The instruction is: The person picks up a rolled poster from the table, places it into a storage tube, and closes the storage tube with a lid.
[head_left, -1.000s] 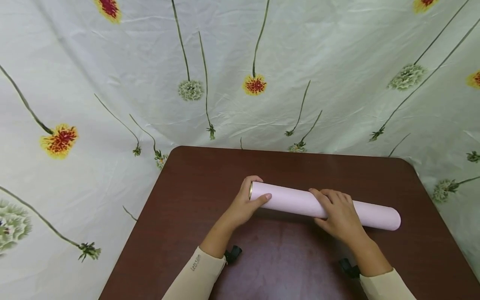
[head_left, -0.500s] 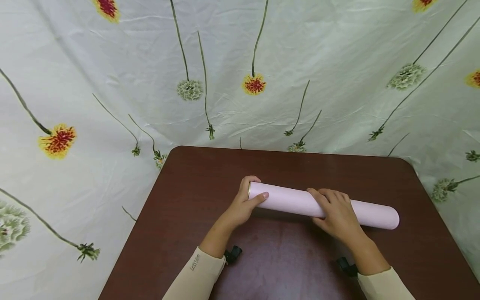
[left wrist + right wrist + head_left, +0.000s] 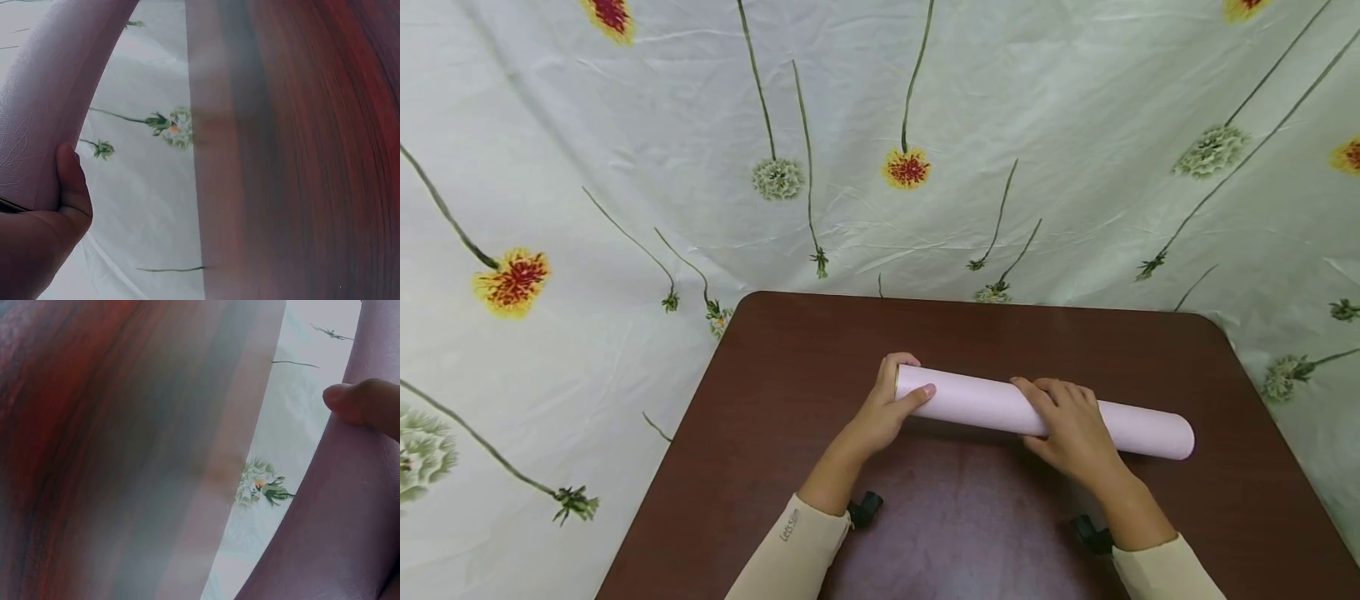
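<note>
A long pale pink tube (image 3: pixel 977 401) lies level across the front of the person in the head view, its right end a little nearer. A thin gold-coloured edge shows at its left end. The left hand (image 3: pixel 883 408) grips that end, thumb on the near side and fingers round the far side. Past the tube's middle, the right hand (image 3: pixel 1071 429) holds it from above, with the thumb on the near side. In the left wrist view the tube (image 3: pixel 56 94) has a finely creased surface beside the left thumb (image 3: pixel 74 181). The right thumb (image 3: pixel 359 403) presses on it in the right wrist view.
Below the tube is a dark reddish-brown table (image 3: pixel 820 333) with rounded far corners. A pale cloth (image 3: pixel 850 217) printed with flowers hangs behind and beside it. Dark wrist cameras (image 3: pixel 867 507) sit under both forearms.
The tube and both hands have shifted very slightly left in the head view. Less of the tube's left end face shows now. Both grips look the same.
</note>
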{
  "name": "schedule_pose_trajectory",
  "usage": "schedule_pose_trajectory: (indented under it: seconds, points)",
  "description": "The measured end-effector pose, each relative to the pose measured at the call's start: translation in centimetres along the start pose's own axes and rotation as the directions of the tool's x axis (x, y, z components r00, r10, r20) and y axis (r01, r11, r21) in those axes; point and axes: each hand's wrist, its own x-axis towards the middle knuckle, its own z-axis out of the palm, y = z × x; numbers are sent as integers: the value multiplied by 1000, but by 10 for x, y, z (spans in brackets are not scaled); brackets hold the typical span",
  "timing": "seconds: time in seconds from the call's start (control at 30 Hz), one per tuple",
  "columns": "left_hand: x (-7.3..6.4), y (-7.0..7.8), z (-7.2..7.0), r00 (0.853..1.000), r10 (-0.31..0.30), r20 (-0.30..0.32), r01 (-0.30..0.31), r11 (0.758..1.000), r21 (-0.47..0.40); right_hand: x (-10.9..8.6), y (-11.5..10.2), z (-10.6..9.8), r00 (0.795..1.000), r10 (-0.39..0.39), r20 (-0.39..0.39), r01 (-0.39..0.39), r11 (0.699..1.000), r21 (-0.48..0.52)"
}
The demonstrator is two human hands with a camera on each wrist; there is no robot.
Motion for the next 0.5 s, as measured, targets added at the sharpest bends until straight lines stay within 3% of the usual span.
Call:
schedule_pose_trajectory:
  seconds: [0.27, 0.5]
  points:
    - [-2, 2, -17, 999, -30, -37, 29, 999, -28, 2, 1, -2, 1000, 6, -8, -6, 999, -37]
    - [-5, -1, -32, 997, -15, -69, 7, 994, -109, -1, 12, -5, 1000, 20, -19, -21, 998, -57]
